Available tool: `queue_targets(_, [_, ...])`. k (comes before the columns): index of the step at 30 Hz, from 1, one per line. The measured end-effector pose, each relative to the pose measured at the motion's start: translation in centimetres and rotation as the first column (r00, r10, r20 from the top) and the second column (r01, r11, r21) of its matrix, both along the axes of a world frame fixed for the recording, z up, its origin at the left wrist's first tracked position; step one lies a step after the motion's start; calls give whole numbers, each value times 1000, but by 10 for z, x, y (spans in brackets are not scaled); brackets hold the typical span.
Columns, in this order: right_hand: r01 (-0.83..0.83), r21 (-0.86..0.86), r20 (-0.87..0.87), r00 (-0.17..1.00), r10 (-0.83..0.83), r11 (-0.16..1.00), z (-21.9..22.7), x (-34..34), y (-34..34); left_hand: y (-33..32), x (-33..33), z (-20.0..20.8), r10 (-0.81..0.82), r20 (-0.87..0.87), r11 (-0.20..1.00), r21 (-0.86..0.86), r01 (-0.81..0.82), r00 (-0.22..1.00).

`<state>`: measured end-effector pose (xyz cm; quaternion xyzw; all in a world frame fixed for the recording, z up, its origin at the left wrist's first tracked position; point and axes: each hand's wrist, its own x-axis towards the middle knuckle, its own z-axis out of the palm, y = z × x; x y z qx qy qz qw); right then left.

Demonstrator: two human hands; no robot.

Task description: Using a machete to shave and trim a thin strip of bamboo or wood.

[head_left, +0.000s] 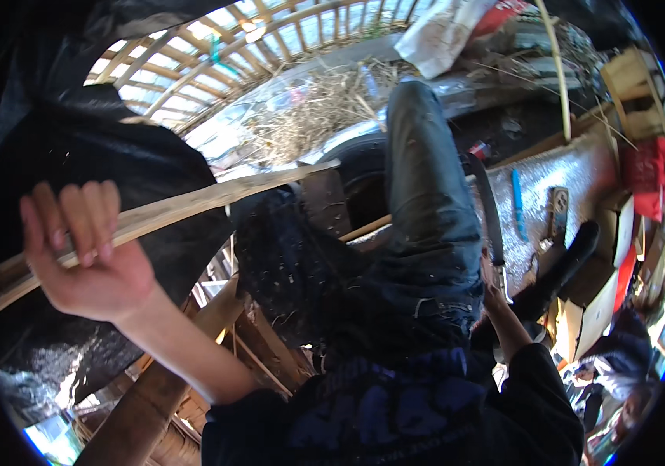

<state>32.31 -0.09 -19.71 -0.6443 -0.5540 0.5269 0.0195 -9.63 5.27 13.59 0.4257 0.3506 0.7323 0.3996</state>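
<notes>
My left hand [84, 252] is closed around a long pale bamboo strip [216, 194], which runs from the lower left up to the middle of the view. My right hand [493, 293] sits low beside my right thigh and grips the handle of a curved dark-bladed knife [490, 210]; the blade arcs upward along the leg. My jeans-clad leg [426, 210] stretches away from me between the two hands. The strip's far end passes over a dark apron-like cloth [286, 256] flecked with shavings on my lap.
Black plastic sheeting [115, 155] covers the left. A curved bamboo frame [216, 46] and a dry straw pile [317, 109] lie ahead. A speckled mat [565, 171] with a blue tool [517, 203], cardboard boxes [604, 287] and a red bag [647, 175] are at the right. Thick bamboo poles [154, 388] lie below my left arm.
</notes>
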Motion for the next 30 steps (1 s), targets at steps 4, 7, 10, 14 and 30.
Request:
queue_targets(4, [-51,-109,-2,999,51,993,4,24,-19,7,2,2,-47,-9,999,-12,47,999])
queue_targets(7, [-121,-247,-2,992,125,961,12,57,-43,13,6,0,-90,2,996,-4,90,996])
queue_targets(10, [-181,-345,-24,983,184,921,30,90,-57,16,10,0,-98,-11,995,-6,98,995])
queue_targets(14, [92,97,-33,995,-89,991,57,104,-25,9,8,5,-87,-39,996,-20,86,996])
queue_targets(30, [137,585,271,896,-352,799,4,138,46,14,23,7,-27,-55,999,-42,25,998])
